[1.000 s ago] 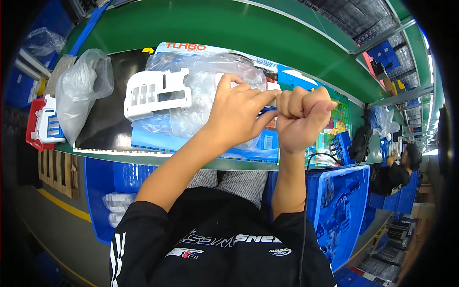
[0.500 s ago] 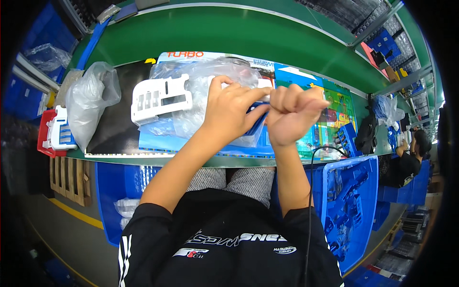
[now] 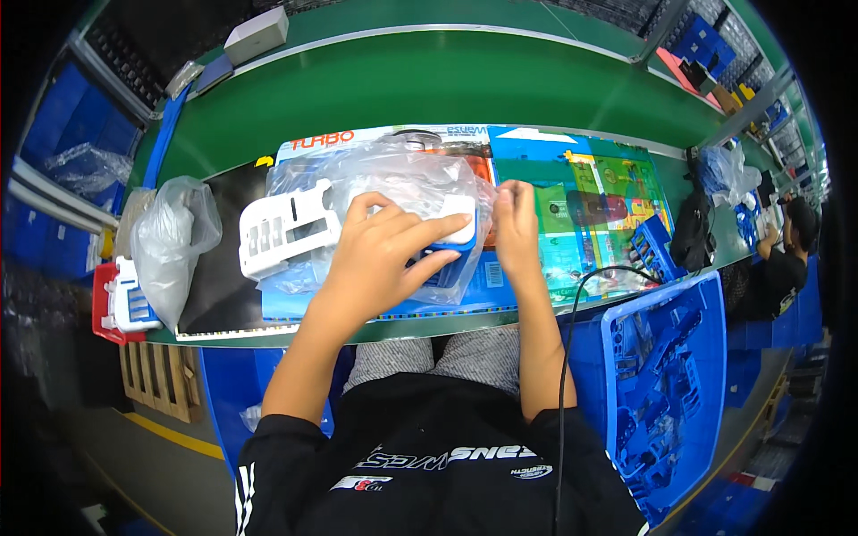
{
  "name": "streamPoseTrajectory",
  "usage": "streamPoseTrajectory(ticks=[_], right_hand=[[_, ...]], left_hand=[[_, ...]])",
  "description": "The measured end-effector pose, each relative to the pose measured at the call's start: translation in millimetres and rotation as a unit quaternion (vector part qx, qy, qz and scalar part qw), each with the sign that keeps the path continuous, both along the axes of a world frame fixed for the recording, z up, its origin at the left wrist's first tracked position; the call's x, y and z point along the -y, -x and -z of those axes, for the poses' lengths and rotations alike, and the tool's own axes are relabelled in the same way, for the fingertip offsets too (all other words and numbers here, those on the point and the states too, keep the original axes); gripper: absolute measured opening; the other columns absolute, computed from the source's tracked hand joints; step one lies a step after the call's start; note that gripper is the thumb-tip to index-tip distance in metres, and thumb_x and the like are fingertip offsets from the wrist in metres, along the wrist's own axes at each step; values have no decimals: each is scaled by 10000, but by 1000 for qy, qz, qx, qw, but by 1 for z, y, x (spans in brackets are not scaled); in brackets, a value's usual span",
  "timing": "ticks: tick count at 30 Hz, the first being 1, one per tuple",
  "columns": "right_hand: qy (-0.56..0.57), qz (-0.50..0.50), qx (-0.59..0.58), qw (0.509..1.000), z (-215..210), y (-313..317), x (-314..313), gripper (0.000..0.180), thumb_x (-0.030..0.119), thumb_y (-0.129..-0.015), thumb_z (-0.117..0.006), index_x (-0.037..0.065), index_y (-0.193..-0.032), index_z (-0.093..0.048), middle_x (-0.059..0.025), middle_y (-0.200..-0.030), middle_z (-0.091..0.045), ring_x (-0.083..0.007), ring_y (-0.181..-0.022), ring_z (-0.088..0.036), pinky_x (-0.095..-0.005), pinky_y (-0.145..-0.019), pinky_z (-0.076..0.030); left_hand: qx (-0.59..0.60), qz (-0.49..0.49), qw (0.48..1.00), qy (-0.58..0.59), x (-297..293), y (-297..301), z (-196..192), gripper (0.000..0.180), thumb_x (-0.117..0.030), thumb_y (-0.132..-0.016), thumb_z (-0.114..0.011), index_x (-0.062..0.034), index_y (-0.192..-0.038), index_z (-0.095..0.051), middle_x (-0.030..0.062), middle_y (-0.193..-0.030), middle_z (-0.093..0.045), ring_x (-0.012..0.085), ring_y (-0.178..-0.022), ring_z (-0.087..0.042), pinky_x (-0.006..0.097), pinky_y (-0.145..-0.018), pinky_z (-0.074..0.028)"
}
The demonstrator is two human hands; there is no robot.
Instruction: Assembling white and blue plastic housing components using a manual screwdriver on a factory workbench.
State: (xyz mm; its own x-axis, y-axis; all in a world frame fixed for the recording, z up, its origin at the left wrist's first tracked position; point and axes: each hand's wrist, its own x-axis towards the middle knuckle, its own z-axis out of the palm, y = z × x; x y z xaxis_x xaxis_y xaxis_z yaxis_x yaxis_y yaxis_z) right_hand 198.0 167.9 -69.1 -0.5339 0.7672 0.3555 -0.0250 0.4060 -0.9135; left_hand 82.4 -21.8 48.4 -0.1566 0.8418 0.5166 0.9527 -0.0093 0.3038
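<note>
- Holding white-and-blue plastic part [image 3: 458,227] in left hand [image 3: 384,250], near centre of frame; grip narrowed on it.
- Placing right hand [image 3: 517,234] just right of part, fingers curled inward; cannot tell contents of this grip.
- Noted white slotted panel [image 3: 311,213] left of centre, beside clear plastic bag [image 3: 393,170] on bench [image 3: 411,328].
- Noted blue bin [image 3: 590,357], lower right, containing blue parts [image 3: 657,393].

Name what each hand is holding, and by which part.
Left hand: a rounded white-and-blue plastic piece, by its left side. Right hand: cannot be told.
</note>
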Motion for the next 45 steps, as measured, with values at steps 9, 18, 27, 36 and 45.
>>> streamPoseTrajectory(ticks=[9,18,27,36,45], right_hand=[[199,-355,-94,909,-24,-11,5,472,352,-1038,-557,-2,-1349,-528,-128,-1253,-601,-258,-1076,-604,-390,-959,-475],[229,-555,-77,796,14,22,-19,562,539,-903,-712,21,-1100,-619,-35,-1056,-613,-121,-998,-589,-274,-844,-478],[-197,-238,26,951,-63,-18,10,607,436,-715,-849,12,-1090,-630,-122,-963,-632,-295,-892,-626,-377,-809,-482],[-354,-210,31,911,-88,-16,8,656,416,-592,-912,18,-1030,-628,-90,-822,-578,-282,-737,-567,-377,-717,-448],[-307,-178,26,935,-69,-14,6,742,430,-696,-867,-2,-1231,-591,-97,-908,-610,-229,-796,-578,-328,-743,-484]], left_hand=[[25,25,999,-23,6,14,6,344,-259,-697,-871,-70,-920,-689,53,-924,-698,249,-865,-638,380,-903,-438],[66,47,997,21,5,16,-1,323,-273,-701,-877,-56,-850,-689,35,-819,-679,234,-817,-619,371,-898,-395],[68,42,997,7,8,20,4,328,-255,-726,-864,-46,-898,-678,51,-842,-667,243,-829,-613,387,-913,-393],[87,84,993,2,6,27,4,301,-241,-718,-860,-44,-851,-676,47,-849,-691,248,-813,-626,382,-904,-404],[80,51,995,-3,4,41,4,272,-240,-738,-860,-50,-814,-681,53,-827,-700,265,-813,-630,381,-877,-445]])
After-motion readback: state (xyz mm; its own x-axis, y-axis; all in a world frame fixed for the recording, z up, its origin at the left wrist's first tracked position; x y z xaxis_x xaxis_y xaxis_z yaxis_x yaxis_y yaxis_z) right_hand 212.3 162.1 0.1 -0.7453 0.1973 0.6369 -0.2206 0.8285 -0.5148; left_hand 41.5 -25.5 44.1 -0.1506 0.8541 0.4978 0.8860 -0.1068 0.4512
